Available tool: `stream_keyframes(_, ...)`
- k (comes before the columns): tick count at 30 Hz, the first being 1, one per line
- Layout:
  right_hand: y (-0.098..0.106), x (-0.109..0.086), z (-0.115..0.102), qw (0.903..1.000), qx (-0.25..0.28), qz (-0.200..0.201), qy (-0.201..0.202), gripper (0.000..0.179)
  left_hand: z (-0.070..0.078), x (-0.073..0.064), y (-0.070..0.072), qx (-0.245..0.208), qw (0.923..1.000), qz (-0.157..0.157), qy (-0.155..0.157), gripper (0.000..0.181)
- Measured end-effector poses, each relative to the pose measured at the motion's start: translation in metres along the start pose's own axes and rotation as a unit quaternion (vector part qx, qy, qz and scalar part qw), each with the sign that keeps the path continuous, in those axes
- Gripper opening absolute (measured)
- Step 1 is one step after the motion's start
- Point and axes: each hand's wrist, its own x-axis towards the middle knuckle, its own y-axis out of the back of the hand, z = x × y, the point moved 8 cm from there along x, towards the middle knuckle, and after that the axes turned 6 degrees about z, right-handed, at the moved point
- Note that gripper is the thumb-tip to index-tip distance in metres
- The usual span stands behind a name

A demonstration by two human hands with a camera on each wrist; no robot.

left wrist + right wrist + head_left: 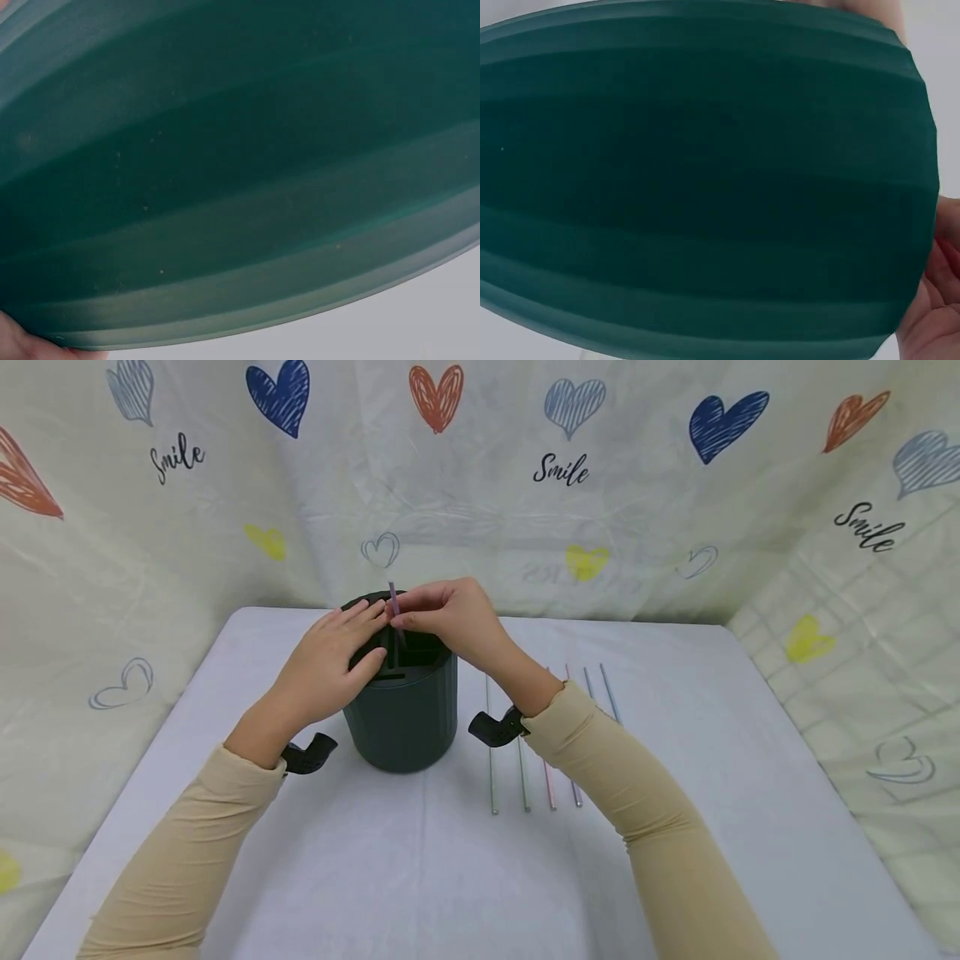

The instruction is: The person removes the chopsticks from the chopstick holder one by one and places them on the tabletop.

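Observation:
In the head view my right hand pinches a thin purple stick between thumb and fingertips. The stick stands nearly upright over the slotted top of a dark green ribbed container; its lower end reaches down among the dark slots. My left hand rests on the container's top with fingers spread, close to the right fingertips. The ribbed wall fills most of the left wrist view. In the right wrist view the same container hides the stick, and part of a hand shows at its rim.
Right of the container, several thin coloured sticks lie side by side on the white-covered table, partly hidden under my right forearm. A cloth backdrop with hearts and lettering hangs behind the table.

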Motion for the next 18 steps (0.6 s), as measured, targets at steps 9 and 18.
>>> stream_keyframes(9,0.017,-0.004,-0.032,0.9956,0.056,0.025,0.070,0.021,0.001,-0.001,0.001,0.001,1.0000,-0.006,0.003,0.054)
stream_keyframes(18,0.047,-0.020,-0.075,0.9755,0.125,0.076,0.164,0.025,0.003,-0.001,0.001,0.000,1.0000,-0.007,0.003,0.054)
